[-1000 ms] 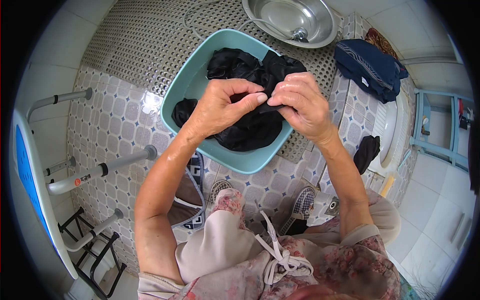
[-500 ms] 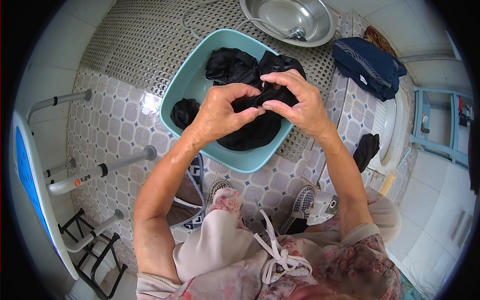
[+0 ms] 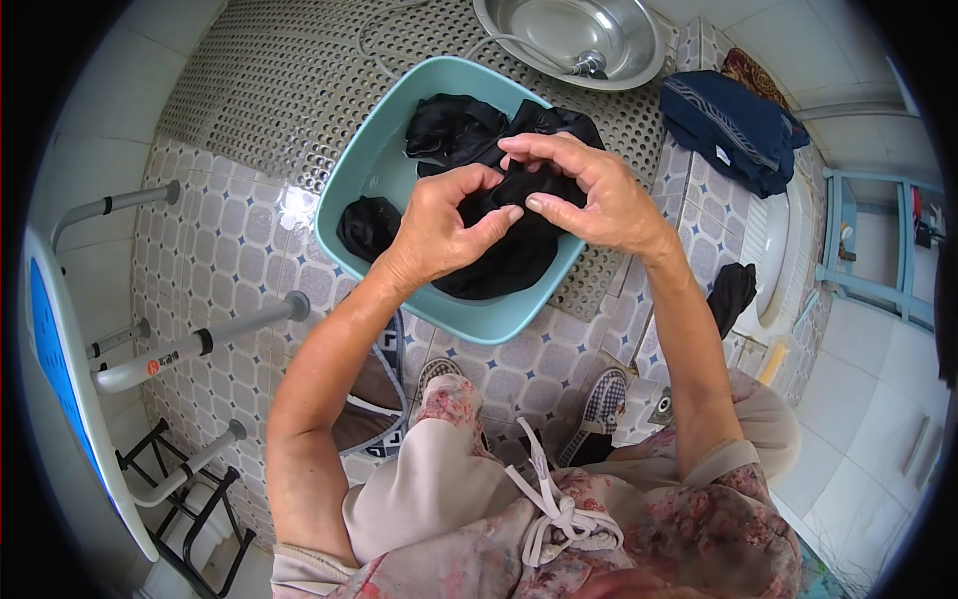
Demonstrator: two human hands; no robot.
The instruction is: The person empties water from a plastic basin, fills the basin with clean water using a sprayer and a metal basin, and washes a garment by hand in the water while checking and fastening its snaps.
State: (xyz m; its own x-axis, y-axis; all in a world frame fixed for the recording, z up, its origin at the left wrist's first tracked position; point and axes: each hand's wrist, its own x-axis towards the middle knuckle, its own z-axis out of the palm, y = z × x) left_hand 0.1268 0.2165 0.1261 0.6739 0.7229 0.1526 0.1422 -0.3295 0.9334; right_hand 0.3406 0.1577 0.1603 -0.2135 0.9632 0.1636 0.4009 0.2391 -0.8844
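Note:
Wet black cloth point(image 3: 504, 265) lies bunched in a teal plastic basin point(image 3: 342, 173) on the floor, with some water around it. Both hands are over the basin's near right part. My left hand point(image 3: 444, 222) pinches one side of the black cloth between thumb and fingers. From the other side, my right hand point(image 3: 599, 195) grips the same cloth, its thumb close to the left thumb. A stretch of the cloth runs between the two hands. Whether it is one garment or several I cannot tell.
A steel bowl point(image 3: 639, 45) with a shower head point(image 3: 591, 64) stands beyond the basin. Dark blue clothing point(image 3: 733, 130) lies at right, above a small black cloth point(image 3: 731, 298). On the left is a shower chair point(image 3: 205, 344); a blue shelf point(image 3: 888, 180) stands far right.
My right hand's fingers have shifted slightly left and up over the cloth, and the thumbs are closer together. The basin and surroundings look the same apart from a slight camera shift.

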